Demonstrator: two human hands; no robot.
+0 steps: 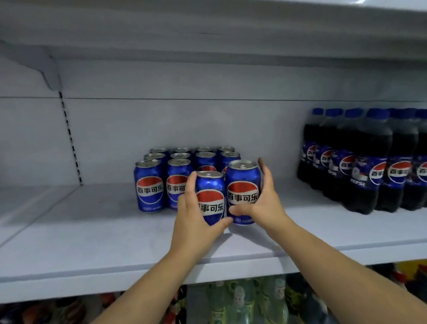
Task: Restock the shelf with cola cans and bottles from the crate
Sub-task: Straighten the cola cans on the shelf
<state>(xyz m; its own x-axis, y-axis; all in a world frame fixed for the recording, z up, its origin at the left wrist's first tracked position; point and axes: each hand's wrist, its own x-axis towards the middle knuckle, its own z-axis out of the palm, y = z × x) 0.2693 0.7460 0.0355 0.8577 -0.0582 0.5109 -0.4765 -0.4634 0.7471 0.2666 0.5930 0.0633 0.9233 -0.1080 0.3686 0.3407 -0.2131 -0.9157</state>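
The left can (211, 197), clasped by the left hand (194, 219), touches the right can (244, 190), clasped by the right hand (264, 204); both are upright on the shelf (85, 235). The stocked cans (157, 181) sit just behind at 11 o'clock, and a hard shove could topple them. There is bare room at 9 o'clock, bottles (376, 164) at 3, and the front edge at 6.

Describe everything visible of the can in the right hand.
The right-hand can is blue shiny metal with a silver lid and pull tab and a round red, white and blue logo, characters across its white band. It is upright, on or just above the white shelf, before the block of cans. The right hand grips it, thumb across the lower front, fingers up its right side. Its left side meets the other can, held by the left hand.
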